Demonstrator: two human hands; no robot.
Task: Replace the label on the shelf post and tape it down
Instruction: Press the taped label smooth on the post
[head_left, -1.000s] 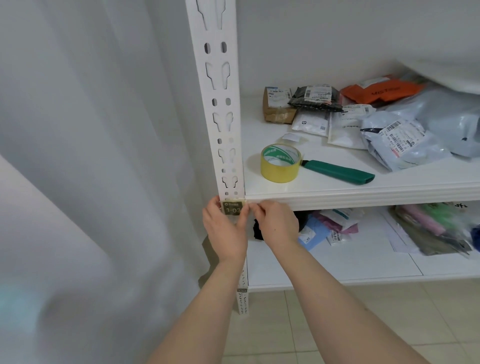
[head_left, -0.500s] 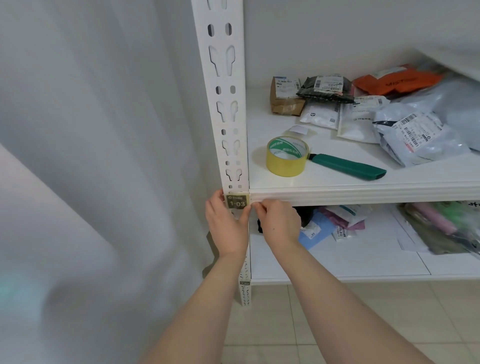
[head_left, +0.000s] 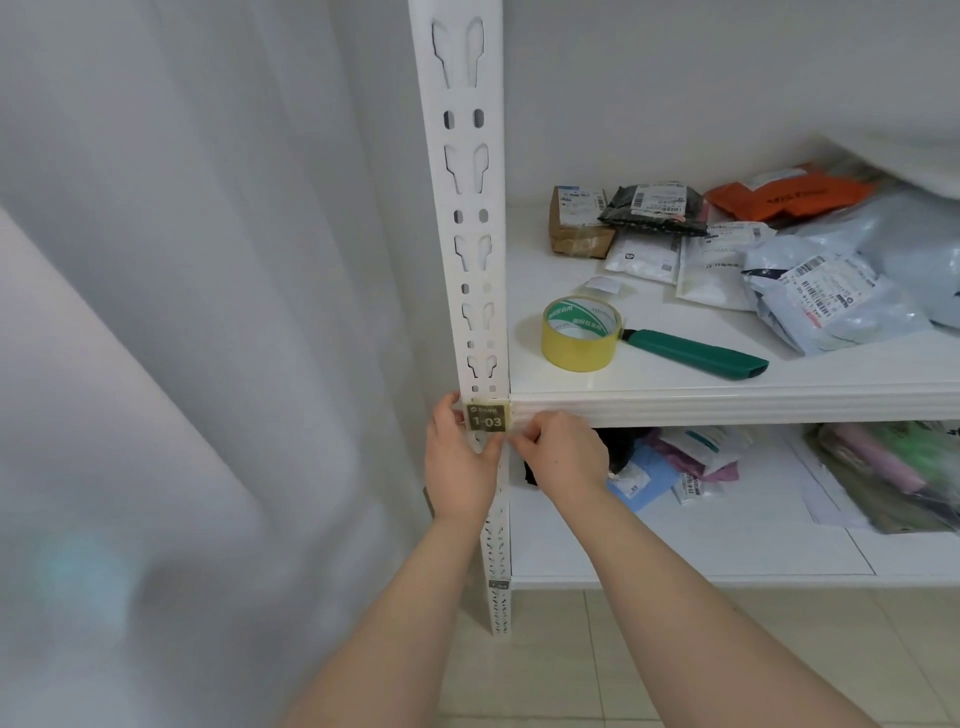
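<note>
A small dark label (head_left: 486, 417) reading 1-03 sits on the white slotted shelf post (head_left: 467, 208), level with the upper shelf's front edge, under a strip of clear yellowish tape. My left hand (head_left: 460, 462) wraps the post from the left, its thumb just below the label. My right hand (head_left: 558, 454) has its fingers curled against the post and the shelf edge at the label's right side, on the tape end. A yellow tape roll (head_left: 581, 332) lies on the upper shelf (head_left: 727, 400).
A green-handled cutter (head_left: 696, 353) lies beside the roll. Several mail parcels (head_left: 810, 296) fill the back right of the shelf. More packets (head_left: 691, 462) lie on the lower shelf. A white curtain (head_left: 208, 312) hangs to the left, over a tiled floor (head_left: 561, 675).
The view has shifted slightly, raising the shelf contents in frame. My left thumb has slid down below the label. Both hands stay at the label.
</note>
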